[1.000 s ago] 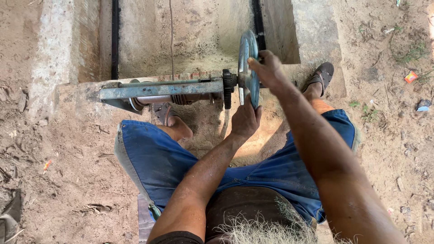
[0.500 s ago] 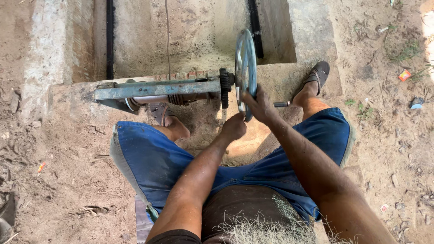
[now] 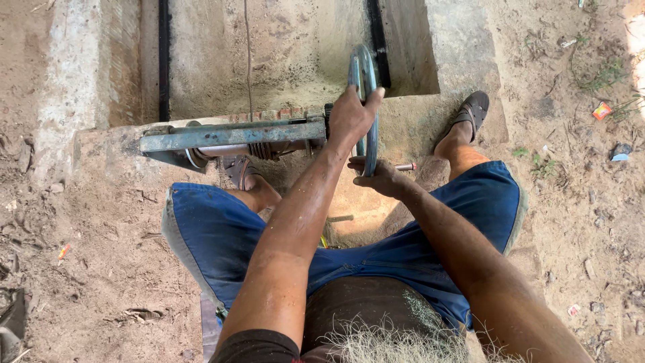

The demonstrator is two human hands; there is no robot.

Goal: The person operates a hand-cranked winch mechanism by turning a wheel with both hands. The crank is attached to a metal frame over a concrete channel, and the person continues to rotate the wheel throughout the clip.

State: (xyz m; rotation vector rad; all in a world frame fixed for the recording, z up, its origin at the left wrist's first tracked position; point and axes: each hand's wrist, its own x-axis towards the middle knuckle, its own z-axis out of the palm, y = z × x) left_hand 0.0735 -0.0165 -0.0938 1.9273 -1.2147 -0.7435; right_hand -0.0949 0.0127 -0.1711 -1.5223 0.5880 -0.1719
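Note:
A grey-blue metal handwheel point(image 3: 363, 70) stands edge-on at the right end of a horizontal blue-grey steel bar point(image 3: 228, 136) with a threaded shaft under it. My left hand point(image 3: 353, 117) grips the wheel's upper rim, fingers wrapped over it. My right hand point(image 3: 377, 176) holds the wheel's lower rim, next to a short metal handle pin point(image 3: 405, 166). I sit astride in blue shorts point(image 3: 215, 235), one sandalled foot point(image 3: 470, 111) to the right, the other under the bar.
Beyond the wheel lies a sunken concrete channel point(image 3: 282, 54) with two black pipes along its walls. Sandy ground surrounds me, with small litter scraps point(image 3: 601, 111) at the right and a dark object point(image 3: 10, 323) at the lower left.
My left hand climbed from the wheel's lower rim to its upper rim. My right hand dropped from the top of the wheel to the bottom rim. The wheel has turned.

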